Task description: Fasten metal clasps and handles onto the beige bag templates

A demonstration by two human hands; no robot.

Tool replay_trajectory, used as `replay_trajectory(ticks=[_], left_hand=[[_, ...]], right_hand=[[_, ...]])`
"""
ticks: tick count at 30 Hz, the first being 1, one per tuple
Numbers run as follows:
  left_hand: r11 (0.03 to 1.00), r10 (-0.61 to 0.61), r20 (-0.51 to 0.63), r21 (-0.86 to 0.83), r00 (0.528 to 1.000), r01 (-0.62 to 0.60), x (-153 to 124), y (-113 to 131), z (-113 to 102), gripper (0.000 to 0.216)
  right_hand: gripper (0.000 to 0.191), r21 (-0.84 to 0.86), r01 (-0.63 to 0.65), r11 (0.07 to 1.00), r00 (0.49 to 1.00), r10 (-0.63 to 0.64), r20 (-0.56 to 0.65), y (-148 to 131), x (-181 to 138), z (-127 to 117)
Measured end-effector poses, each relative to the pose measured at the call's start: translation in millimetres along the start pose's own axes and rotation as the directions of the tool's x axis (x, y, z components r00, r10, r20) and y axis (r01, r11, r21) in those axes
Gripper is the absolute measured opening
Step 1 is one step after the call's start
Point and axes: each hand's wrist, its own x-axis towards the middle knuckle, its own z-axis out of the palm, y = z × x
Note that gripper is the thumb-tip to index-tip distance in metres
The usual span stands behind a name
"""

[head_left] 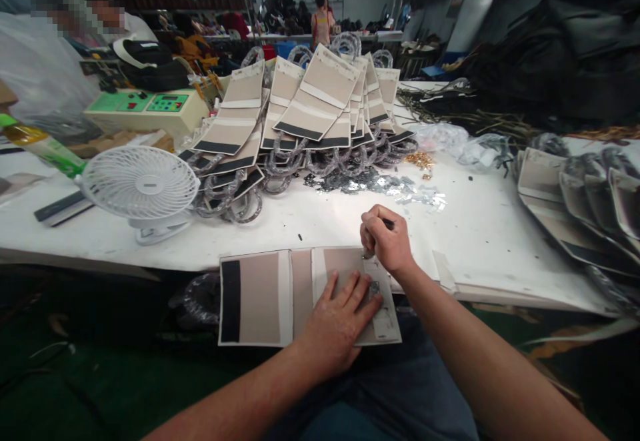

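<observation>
A beige panel (260, 301) with white strips and a black band at its left end lies at the table's front edge, partly overhanging it. My left hand (340, 321) rests flat on its right part, fingers spread. Beside those fingertips is a small metal plate (375, 287) on the panel. My right hand (386, 235) is closed around a small dark-handled tool (389, 224). Its metal end meets the panel's upper right edge; the fingers hide most of it, so its exact kind cannot be made out.
Similar panels (320, 94) with plastic-wrapped handles are piled at the back, more (545, 181) at the right. Loose metal plates (350, 179) and gold-coloured pieces (421, 159) lie before the pile. A white fan (143, 184), a bottle (45, 147) and a control box (150, 111) stand left.
</observation>
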Motion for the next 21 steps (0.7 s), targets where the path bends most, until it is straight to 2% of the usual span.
replay_trajectory(ticks=[14, 21], left_hand=[[1.0, 0.003, 0.02, 0.018, 1.0, -0.004, 2, 2, -5, 0.091], [1.0, 0.002, 0.024, -0.007, 1.0, -0.002, 10, -4, -21, 0.089]], right_hand=[[0.036, 0.019, -0.028, 0.999, 1.0, 0.028, -0.003, 0, 2, 0], [0.037, 0.32, -0.074, 0.944, 0.991, 0.106, -0.084, -16, -9, -20]])
